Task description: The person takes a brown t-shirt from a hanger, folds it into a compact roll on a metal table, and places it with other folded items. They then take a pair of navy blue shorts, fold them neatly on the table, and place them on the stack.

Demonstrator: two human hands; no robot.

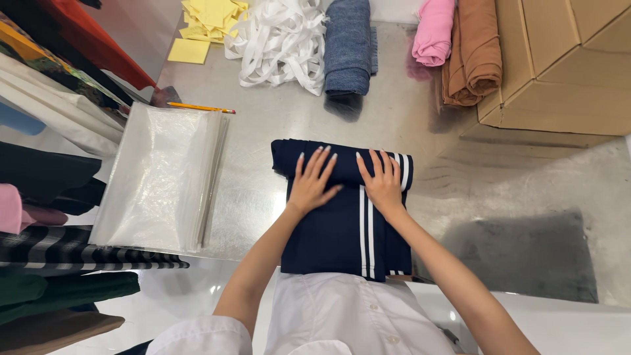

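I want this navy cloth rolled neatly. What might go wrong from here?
The left hand and right hand press only the middle of the navy cloth, so the roll's ends may loosen. The near edge hangs over the table rim and may drag the roll crooked.

A folded garment (345, 217) lay on the table (276, 118) directly before the person, both hands resting side by side on its rolled far end, left hand (311, 183) beside right hand (381, 184). A stack of plastic bags (161, 177) sat to its left, a pencil (200, 108) just behind them. Rolled cloths (349, 46) lay farther back, a cardboard box (559, 66) at far right.
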